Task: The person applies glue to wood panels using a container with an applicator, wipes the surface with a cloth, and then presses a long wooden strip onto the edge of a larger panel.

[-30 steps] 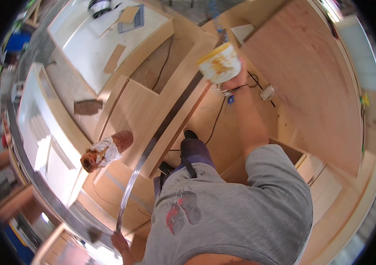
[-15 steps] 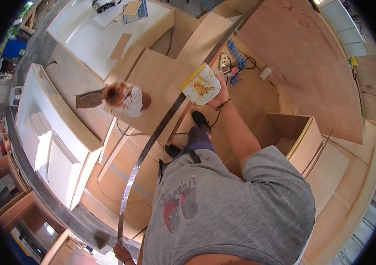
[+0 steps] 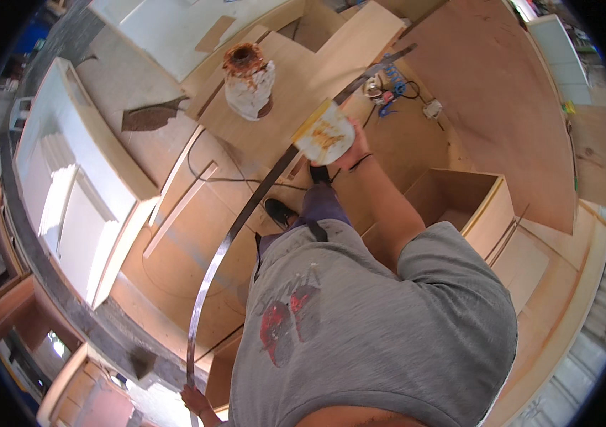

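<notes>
My right hand (image 3: 351, 146) is closed around a white, flat spreader (image 3: 325, 135) with a yellowish edge and brown glue-like stains. Under the spreader runs a long, thin dark strip (image 3: 251, 205), curving from the upper right down to the lower left. At its lower end my left hand (image 3: 195, 400) grips the strip, which shines along its middle. A white container (image 3: 249, 89) with a brown, crusted neck stands on the wooden panel (image 3: 292, 67), beyond the spreader. Whether the spreader touches the strip is hard to tell.
An open wooden box (image 3: 459, 196) stands at my right, before a large upright plywood sheet (image 3: 488, 107). A coiled blue hose (image 3: 393, 75) and a power strip (image 3: 372, 87) lie ahead. White-faced cabinet panels (image 3: 78, 185) stand at left. A black cable (image 3: 228, 179) crosses the floor.
The view has shifted, so the container appears higher and farther right. The strip's far end now shows beyond the spreader. Both hands keep their hold.
</notes>
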A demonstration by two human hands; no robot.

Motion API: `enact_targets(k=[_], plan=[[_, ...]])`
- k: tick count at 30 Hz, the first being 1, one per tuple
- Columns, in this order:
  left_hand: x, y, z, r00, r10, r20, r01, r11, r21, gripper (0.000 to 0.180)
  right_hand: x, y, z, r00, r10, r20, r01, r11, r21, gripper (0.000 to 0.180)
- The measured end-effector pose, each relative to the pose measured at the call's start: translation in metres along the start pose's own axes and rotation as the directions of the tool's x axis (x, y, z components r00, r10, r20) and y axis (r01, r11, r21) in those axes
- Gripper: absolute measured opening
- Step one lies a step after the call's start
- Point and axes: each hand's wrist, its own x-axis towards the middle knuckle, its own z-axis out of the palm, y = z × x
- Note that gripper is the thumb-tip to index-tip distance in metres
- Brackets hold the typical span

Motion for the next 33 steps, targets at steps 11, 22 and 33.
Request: enact_targets(k=[11, 22, 33], plan=[[-0.033, -0.076, 0.051, 0.994, -0.032, 0.103, 0.035, 0.999, -0.028, 0.04, -0.003, 0.087, -0.007, 0.956, 0.293, 0.005, -0.294, 0.956, 0.02, 0.068], [-0.006, -0.023, 0.048, 1.0, -0.016, 0.017, 0.017, 0.999, -0.034, 0.031, -0.019, 0.014, 0.071, 0.975, -0.214, -0.065, 0.205, 0.971, -0.122, 0.072], [0.074, 0.124, 0.043, 0.896, 0.32, -0.306, -0.418, 0.841, -0.344, 0.035, -0.033, -0.166, 0.154, 0.874, -0.477, 0.09, 0.477, 0.808, -0.346, 0.072]])
